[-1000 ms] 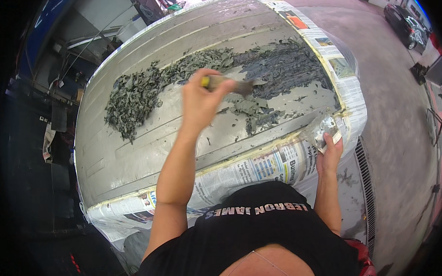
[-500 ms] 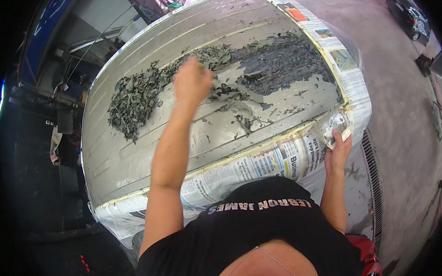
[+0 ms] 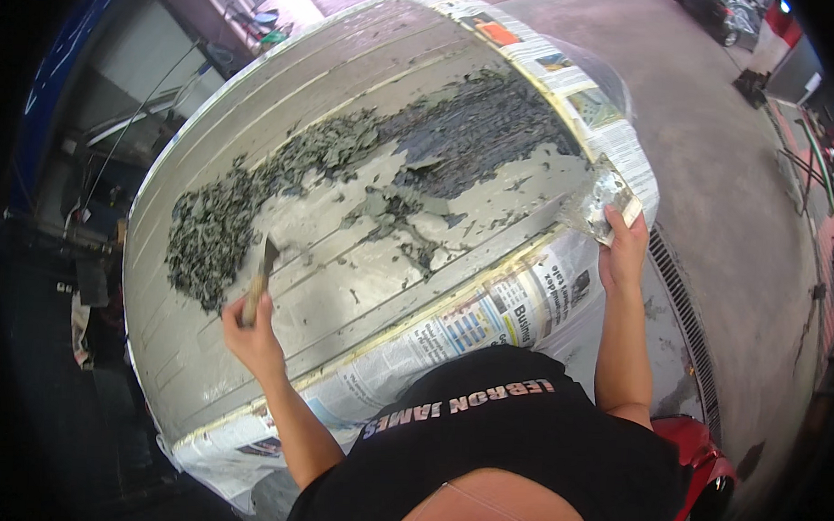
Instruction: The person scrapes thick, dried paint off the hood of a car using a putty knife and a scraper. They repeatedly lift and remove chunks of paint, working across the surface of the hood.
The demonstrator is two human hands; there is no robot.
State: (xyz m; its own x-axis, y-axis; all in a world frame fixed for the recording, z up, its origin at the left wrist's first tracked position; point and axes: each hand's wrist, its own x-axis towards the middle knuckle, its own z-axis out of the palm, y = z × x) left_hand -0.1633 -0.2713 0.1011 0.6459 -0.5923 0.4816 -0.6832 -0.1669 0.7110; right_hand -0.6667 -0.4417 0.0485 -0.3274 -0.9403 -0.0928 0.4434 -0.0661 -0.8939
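My left hand [image 3: 254,333] is closed round the wooden handle of a scraper [image 3: 256,290]. Its dark blade points away from me, close over the ribbed grey vehicle roof [image 3: 329,290], and I cannot tell if it touches. Dark peeled paint flakes [image 3: 211,240] lie heaped to the left of the blade. A rough dark paint patch [image 3: 504,126] covers the far right part of the roof. My right hand [image 3: 624,249] grips a pale, grey-smeared thing [image 3: 607,198] with a whitish edge, over the right corner of the roof. Its exact kind is unclear.
Newspaper [image 3: 488,323] and yellowish tape border the near and right roof edges. Loose flakes [image 3: 422,256] lie mid-roof. A floor grate [image 3: 690,325] runs at the right. A red vehicle part [image 3: 690,463] stands at lower right, and a dark car [image 3: 719,18] at the far right.
My left hand has come back toward me and to the left, and the scraper now shows clearly. My right hand has moved slightly away from me with the smeared thing. The whole view has shifted.
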